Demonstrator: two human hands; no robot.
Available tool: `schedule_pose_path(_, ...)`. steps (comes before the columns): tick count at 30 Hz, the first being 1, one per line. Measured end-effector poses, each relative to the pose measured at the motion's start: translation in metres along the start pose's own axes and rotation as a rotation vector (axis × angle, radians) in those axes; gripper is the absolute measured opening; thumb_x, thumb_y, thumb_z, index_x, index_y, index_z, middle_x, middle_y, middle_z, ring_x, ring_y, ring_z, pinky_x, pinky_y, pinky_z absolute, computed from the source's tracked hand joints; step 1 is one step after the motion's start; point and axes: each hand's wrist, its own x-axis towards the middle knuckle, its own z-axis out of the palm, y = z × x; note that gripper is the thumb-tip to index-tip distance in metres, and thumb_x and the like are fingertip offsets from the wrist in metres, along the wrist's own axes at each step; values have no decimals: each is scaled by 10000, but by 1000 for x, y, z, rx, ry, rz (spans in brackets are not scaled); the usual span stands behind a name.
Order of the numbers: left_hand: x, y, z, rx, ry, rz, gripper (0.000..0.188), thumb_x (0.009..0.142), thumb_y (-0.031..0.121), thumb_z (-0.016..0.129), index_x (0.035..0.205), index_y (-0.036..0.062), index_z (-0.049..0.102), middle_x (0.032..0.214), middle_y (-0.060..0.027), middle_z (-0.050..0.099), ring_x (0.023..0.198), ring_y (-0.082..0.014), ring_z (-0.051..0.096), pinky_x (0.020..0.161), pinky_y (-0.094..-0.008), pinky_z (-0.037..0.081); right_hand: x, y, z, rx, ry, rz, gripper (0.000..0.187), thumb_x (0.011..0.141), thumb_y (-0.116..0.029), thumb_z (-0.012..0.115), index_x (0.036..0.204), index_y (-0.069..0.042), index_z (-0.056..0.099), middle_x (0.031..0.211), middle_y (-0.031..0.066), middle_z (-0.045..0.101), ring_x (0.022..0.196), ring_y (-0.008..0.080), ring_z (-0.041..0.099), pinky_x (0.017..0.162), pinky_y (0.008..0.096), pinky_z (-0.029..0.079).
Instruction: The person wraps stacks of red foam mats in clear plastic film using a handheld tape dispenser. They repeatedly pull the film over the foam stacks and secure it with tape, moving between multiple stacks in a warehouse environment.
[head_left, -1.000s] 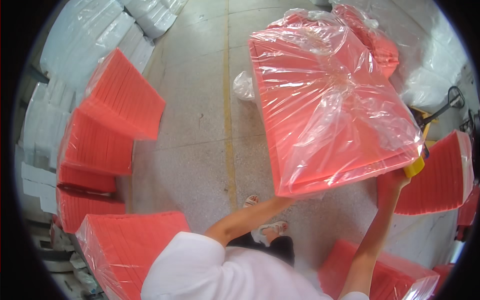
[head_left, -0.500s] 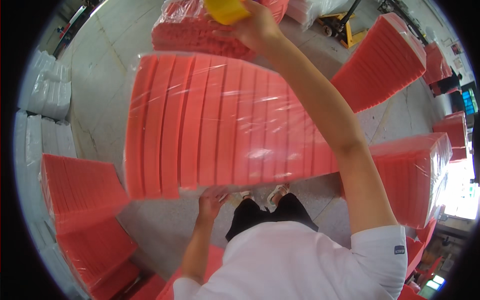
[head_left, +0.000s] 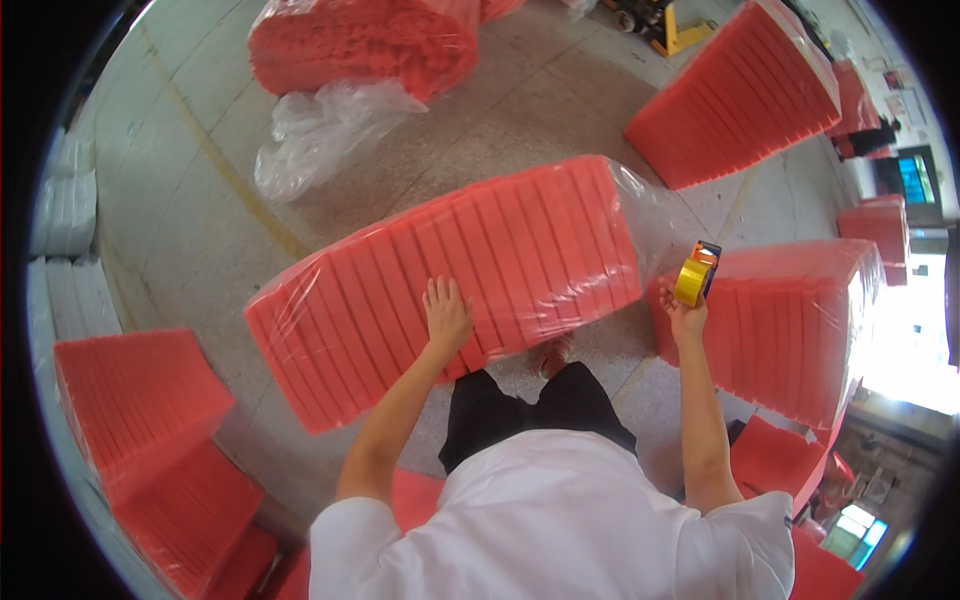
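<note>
In front of me lies a bundle of red foam sheets [head_left: 530, 245], side by side in a clear plastic bag. Loose film [head_left: 645, 215] sticks out from the bundle's right end. My left hand [head_left: 449, 316] rests flat on the bundle's upper side, fingers stretched out, holding nothing. Off the right end, my right hand [head_left: 684, 314] grips a tape dispenser [head_left: 705, 257] loaded with a yellow roll of tape [head_left: 689, 283]. The palm hides part of the dispenser's lower side.
Another wrapped red bundle [head_left: 770, 340] stands close at right, with a further one [head_left: 740, 95] behind it. Stacked red foam [head_left: 145, 400] is at left. Crumpled clear film [head_left: 325, 135] lies on the floor beside a far red bundle [head_left: 365, 45]. A yellow pallet jack [head_left: 680, 35] stands beyond.
The bundle has turned and sits lower in view. My right hand came back from the far side to the right end with the tape dispenser. My left hand moved from the near edge onto the bundle.
</note>
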Motion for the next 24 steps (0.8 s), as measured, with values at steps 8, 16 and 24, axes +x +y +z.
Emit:
schedule_pose_path(8,194,149,99,71,48,201,789,972,490,461,1504,-46,235,1578,-278,175,1482,-433,99,1174,-608,49,-14,-3,-49,168,-223,52,516,890,-527,524,1112,-70,611,1251,243,611,1065,297,614,932,410,440)
schedule_pose_path(16,275,170,233,342,56,-143,898,952,612,409,1554,15,112,1622,-219,59,1493,-428,2,1151,-651,-28,40,17,-190,81,-157,396,658,889,-561,476,1173,15,620,1200,259,636,1060,324,636,901,402,481)
schedule_pose_path(24,362,245,229,12,279,-277,881,942,565,481,1555,34,139,1621,-222,73,1492,-431,13,1150,-652,-11,206,-96,-195,-107,-480,262,709,871,-577,566,1234,31,575,1241,249,611,1071,286,621,932,394,471)
